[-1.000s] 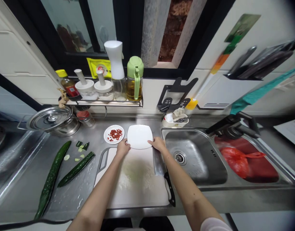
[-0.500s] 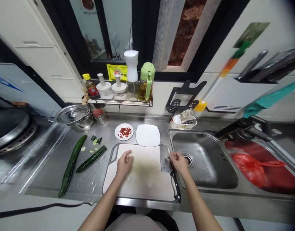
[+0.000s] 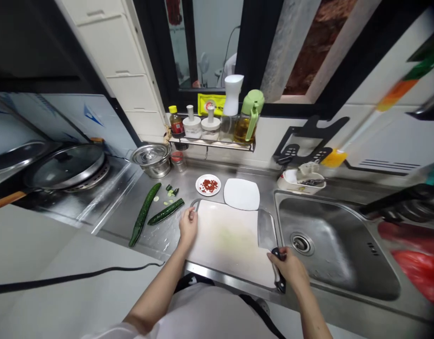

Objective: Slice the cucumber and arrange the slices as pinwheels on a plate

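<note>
My right hand (image 3: 290, 266) has its fingers closed round the black handle of the cleaver (image 3: 266, 229), whose blade lies flat on the right side of the white cutting board (image 3: 224, 263). My left hand (image 3: 188, 225) is at the board's upper left edge, by its handle slot, fingers curled together; whether they grip the board is hard to make out. Left of it a cut cucumber (image 3: 166, 212) and a long whole cucumber (image 3: 145, 214) lie on the steel counter, with several small slices (image 3: 156, 198). A faint green stain marks the board.
Behind the board are a small plate of red pieces (image 3: 208, 185) and a white square plate (image 3: 241, 194). The sink (image 3: 319, 240) lies to the right. A steel pot (image 3: 152, 162) and a covered pan (image 3: 70, 167) stand left. Seasonings fill the shelf (image 3: 213, 142).
The view has turned left. My right hand has moved down from beside the blade to the cleaver's handle. My left hand has shifted left, off the board's surface to its edge.
</note>
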The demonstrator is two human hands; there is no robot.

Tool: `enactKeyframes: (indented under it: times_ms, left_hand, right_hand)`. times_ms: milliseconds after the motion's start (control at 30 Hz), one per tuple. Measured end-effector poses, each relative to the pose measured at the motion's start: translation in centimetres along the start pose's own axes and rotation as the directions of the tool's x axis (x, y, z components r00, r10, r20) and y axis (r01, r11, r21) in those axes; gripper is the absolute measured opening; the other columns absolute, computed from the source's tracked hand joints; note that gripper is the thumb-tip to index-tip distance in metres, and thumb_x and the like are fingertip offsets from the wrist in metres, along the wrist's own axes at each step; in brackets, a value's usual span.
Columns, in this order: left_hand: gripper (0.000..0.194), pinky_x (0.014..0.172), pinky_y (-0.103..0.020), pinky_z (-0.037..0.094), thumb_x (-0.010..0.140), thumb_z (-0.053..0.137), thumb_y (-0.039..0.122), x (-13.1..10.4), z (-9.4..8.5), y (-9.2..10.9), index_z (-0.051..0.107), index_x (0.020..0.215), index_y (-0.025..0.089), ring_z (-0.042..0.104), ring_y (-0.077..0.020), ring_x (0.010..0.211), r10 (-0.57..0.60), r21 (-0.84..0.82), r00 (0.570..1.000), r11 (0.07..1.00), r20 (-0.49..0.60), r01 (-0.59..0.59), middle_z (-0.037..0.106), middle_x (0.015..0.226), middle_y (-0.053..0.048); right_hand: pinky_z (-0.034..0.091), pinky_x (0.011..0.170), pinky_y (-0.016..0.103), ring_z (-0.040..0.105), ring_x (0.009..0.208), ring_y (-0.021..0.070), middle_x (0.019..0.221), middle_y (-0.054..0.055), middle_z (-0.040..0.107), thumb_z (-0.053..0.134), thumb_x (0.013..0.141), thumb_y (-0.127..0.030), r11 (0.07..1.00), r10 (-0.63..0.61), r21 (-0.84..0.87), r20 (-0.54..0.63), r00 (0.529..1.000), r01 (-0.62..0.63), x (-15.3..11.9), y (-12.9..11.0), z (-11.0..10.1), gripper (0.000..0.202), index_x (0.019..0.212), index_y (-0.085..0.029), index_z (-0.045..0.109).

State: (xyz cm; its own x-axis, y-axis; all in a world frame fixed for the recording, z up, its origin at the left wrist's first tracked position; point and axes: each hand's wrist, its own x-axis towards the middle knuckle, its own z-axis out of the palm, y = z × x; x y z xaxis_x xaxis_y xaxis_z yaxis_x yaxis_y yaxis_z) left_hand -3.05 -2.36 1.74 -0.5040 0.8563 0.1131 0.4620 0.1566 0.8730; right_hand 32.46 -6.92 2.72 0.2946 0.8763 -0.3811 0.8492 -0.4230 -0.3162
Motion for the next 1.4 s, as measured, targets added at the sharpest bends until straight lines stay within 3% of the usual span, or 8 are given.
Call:
enactKeyframes:
  times_ms: [100,233,533,767,967,1100,1300,1400]
  left_hand:
    - [0.031,0.096,-0.041,0.041,0.084,0.057,0.028,2.6,-1.5,-0.8,0.066,0.113,0.021,0.053,-0.027,0.112,0.029,0.371,0.998,0.928,-0.053,-0.008,0.06,0.118,-0.011]
    - [0.037,0.1,-0.049,0.035,0.083,0.058,0.024,5.0,-3.6,-2.4,0.063,0.119,0.025,0.045,-0.0319,0.123,-0.003,0.665,1.0,0.746,-0.029,0.021,0.056,0.127,-0.012]
    - [0.044,0.097,-0.045,0.036,0.087,0.054,0.029,6.8,-6.6,-5.0,0.053,0.131,0.024,0.052,-0.0294,0.115,0.024,0.806,0.985,0.571,0.173,-0.155,0.058,0.124,-0.013]
    - [0.045,0.096,-0.045,0.037,0.089,0.052,0.031,7.7,-7.0,-5.5,0.05,0.133,0.023,0.056,-0.0294,0.111,0.002,0.837,0.954,0.479,0.299,-0.264,0.06,0.119,-0.014]
    - [0.044,0.086,-0.039,0.046,0.092,0.048,0.031,7.9,-7.6,-5.2,0.049,0.135,0.023,0.057,-0.03,0.111,-0.017,0.806,0.93,0.504,0.368,-0.309,0.059,0.119,-0.015]
    - [0.043,0.09,-0.039,0.046,0.09,0.052,0.032,6.9,-7.9,-3.5,0.052,0.133,0.025,0.057,-0.0293,0.112,0.057,0.717,0.91,0.596,0.41,-0.361,0.061,0.118,-0.013]
    - [0.044,0.092,-0.035,0.047,0.087,0.057,0.036,2.0,-4.9,-0.5,0.056,0.129,0.025,0.059,-0.0247,0.108,0.185,0.364,0.728,0.769,0.66,-0.525,0.063,0.118,-0.008]
    - [0.045,0.09,-0.034,0.047,0.085,0.06,0.035,-0.6,-2.5,0.2,0.057,0.129,0.025,0.06,-0.0235,0.106,0.18,0.298,0.671,0.793,0.719,-0.532,0.064,0.114,-0.008]
  right_hand:
    - [0.042,0.064,0.029,0.068,0.083,0.026,0.085,0.008,0.071,0.055,0.078,-0.049,0.997,0.018,-0.081,0.02,1.0,-0.016,0.1,-0.3,-0.2,0.029,0.089,-0.022,0.055]
    - [0.042,0.063,0.03,0.068,0.083,0.0275,0.085,0.01,0.071,0.055,0.078,-0.048,0.986,0.069,-0.151,0.033,0.997,-0.063,0.2,-0.1,-0.2,0.027,0.086,-0.022,0.055]
    - [0.041,0.064,0.028,0.066,0.076,0.0244,0.076,0.006,0.069,0.058,0.072,-0.045,1.0,0.01,-0.028,0.033,0.999,-0.009,-0.3,1.3,-0.4,0.029,0.09,-0.022,0.057]
    - [0.035,0.057,0.026,0.056,0.063,0.0179,0.063,0.0,0.059,0.054,0.071,-0.039,0.996,-0.05,0.072,0.03,0.998,0.047,-0.5,0.9,0.0,0.017,0.069,-0.023,0.047]
    - [0.039,0.059,0.025,0.055,0.064,0.0161,0.064,-0.002,0.057,0.052,0.065,-0.032,0.944,-0.049,0.324,-0.056,0.997,0.065,-0.2,1.4,1.5,0.014,0.074,-0.022,0.049]
    - [0.042,0.063,0.027,0.059,0.069,0.0189,0.069,0.0,0.063,0.056,0.065,-0.04,0.88,-0.059,0.468,-0.056,0.997,0.078,0.1,1.7,1.7,0.026,0.081,-0.02,0.055]
    - [0.041,0.062,0.028,0.056,0.065,0.0188,0.064,0.001,0.06,0.052,0.069,-0.049,0.874,0.015,0.481,-0.163,0.987,0.066,0.2,0.8,1.2,0.029,0.076,-0.021,0.054]
    - [0.039,0.058,0.026,0.053,0.057,0.0165,0.06,-0.002,0.057,0.048,0.074,-0.045,0.866,-0.012,0.495,-0.122,0.992,0.071,0.1,-0.3,1.0,0.029,0.084,-0.02,0.056]
